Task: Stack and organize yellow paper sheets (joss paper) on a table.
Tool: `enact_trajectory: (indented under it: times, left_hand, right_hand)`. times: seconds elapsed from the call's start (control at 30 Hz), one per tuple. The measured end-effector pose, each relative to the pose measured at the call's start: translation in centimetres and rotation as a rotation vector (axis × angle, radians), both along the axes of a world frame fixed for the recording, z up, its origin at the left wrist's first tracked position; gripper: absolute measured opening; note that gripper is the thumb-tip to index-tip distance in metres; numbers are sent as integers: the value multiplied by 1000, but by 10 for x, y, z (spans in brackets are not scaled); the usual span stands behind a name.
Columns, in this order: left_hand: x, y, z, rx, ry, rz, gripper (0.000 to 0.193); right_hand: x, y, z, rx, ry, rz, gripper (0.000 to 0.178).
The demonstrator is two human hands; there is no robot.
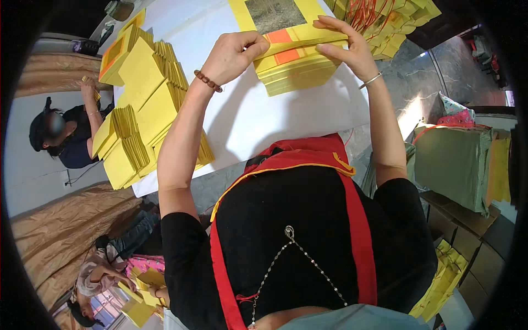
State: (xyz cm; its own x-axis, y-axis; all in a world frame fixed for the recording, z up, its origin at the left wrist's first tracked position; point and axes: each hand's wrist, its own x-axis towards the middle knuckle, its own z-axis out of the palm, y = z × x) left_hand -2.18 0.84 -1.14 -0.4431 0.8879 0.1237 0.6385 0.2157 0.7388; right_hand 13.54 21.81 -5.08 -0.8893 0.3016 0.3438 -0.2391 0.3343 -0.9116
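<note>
My left hand (234, 55) pinches the left end of a folded edge on a yellow paper bag (309, 43) with an orange patch and a printed dark picture. At the other end of this fold, my right hand (352, 49) has its thumb on the near side and its fingers over the far side. Under the fold, a stack of flat yellow bags (300, 80) shows its layered edges. Both hands are above the white tabletop (236, 118).
Piles of folded yellow bags (146, 99) cover the table's left side. Yellow bags with red cords (379, 22) lie at the far right. A co-worker (71, 132) sits on the left; other people are at lower left. A green wrapped bundle (454, 162) stands on the right.
</note>
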Motion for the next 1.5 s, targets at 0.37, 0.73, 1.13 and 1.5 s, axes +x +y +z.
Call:
enact_trajectory:
  times: [0.37,0.73,1.13,1.5]
  left_hand:
    - [6,-6,3,69,-73,-44,26]
    - [-22,3,-30,229,393,82,25]
    - [48,-136,-3,495,581,224,24]
    - [157,-194,-169,186,136,518,19]
  right_hand:
    - [-15,16,-22,56,54,-165,24]
    - [-29,32,-18,477,163,-173,34]
    - [-17,-89,36,67,335,200,24]
    - [29,-113,-159,37,-245,587,18]
